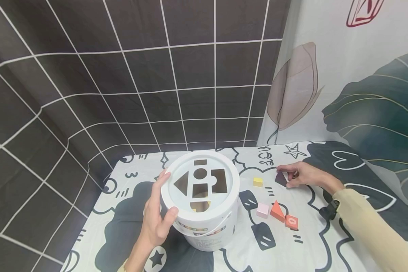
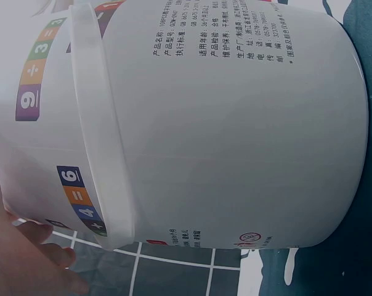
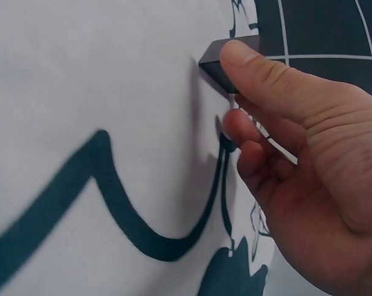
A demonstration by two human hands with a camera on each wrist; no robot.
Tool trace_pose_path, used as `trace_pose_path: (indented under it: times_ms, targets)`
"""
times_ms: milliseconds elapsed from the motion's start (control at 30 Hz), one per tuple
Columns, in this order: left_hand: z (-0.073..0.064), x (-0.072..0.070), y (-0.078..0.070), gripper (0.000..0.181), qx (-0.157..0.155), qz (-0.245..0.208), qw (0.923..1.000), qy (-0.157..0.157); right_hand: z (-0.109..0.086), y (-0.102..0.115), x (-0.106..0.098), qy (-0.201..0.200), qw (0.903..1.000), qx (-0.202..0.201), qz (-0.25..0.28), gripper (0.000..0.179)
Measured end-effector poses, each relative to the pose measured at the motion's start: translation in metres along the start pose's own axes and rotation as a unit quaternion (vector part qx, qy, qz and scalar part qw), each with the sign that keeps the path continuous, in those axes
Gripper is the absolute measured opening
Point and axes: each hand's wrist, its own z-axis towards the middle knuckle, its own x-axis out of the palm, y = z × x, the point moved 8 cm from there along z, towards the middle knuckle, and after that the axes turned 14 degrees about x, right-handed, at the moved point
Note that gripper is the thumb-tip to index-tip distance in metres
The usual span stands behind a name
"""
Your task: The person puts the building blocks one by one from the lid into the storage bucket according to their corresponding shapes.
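A white bucket [image 1: 210, 241] stands on the patterned cloth, its white lid [image 1: 236, 181] cut with several shaped holes. My left hand [image 1: 155, 211] holds the bucket's left side at the lid, index fingertip and thumb at the rim. In the left wrist view, the bucket [image 2: 235, 148] fills most of the picture, with part of the hand [image 2: 32, 259] at lower left. Off to the right, my right hand [image 1: 300, 174] pinches a dark triangular block [image 1: 280, 179] between thumb and fingers. The right wrist view shows this block [image 3: 220, 52] tilted under the thumb, close over the cloth.
Between bucket and right hand lie a yellow block [image 1: 257, 182], a pink block [image 1: 262, 210], a red-orange triangular block [image 1: 277, 211] and a red block marked 0 [image 1: 291, 222]. Behind the cloth-covered surface [image 1: 244, 260] hang a dark gridded curtain [image 1: 190, 105] and a leaf-print curtain [image 1: 326, 113].
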Motion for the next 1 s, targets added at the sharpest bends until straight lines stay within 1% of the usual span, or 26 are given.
trace_pose_path:
  times_ms: [100, 267, 400, 500, 633, 733, 900, 1000]
  targets:
    - [-0.001, 0.001, 0.000, 0.070, -0.009, 0.005, 0.9999, 0.005, 0.001, -0.002, 0.000, -0.015, 0.9999, 0.007, 0.003, 0.073]
    - [0.000, 0.000, 0.000, 0.070, -0.005, 0.004, 1.0000, 0.003, 0.000, -0.006, 0.000, -0.033, 0.9991, 0.028, -0.003, 0.074]
    - [-0.001, 0.001, 0.000, 0.071, -0.006, 0.004, 1.0000, 0.004, -0.002, -0.002, -0.001, -0.043, 0.9988, 0.022, -0.009, 0.072]
    - [-0.001, 0.000, 0.000, 0.070, -0.003, 0.006, 1.0000, 0.003, -0.004, 0.004, -0.003, -0.055, 0.9983, 0.011, -0.015, 0.070]
    - [0.000, 0.000, -0.001, 0.069, 0.004, 0.010, 0.9999, 0.000, -0.007, 0.011, -0.006, -0.073, 0.9971, 0.012, -0.017, 0.067]
    - [0.000, -0.001, -0.001, 0.069, 0.002, 0.012, 0.9999, 0.000, -0.011, 0.019, -0.009, -0.086, 0.9961, 0.008, -0.018, 0.065]
    - [-0.001, -0.001, 0.000, 0.069, -0.005, 0.013, 0.9999, 0.001, -0.017, 0.038, -0.017, -0.110, 0.9933, -0.019, -0.029, 0.062]
    - [-0.001, -0.001, 0.000, 0.069, -0.001, 0.011, 0.9999, -0.002, -0.022, 0.050, -0.023, -0.130, 0.9902, -0.034, -0.039, 0.060]
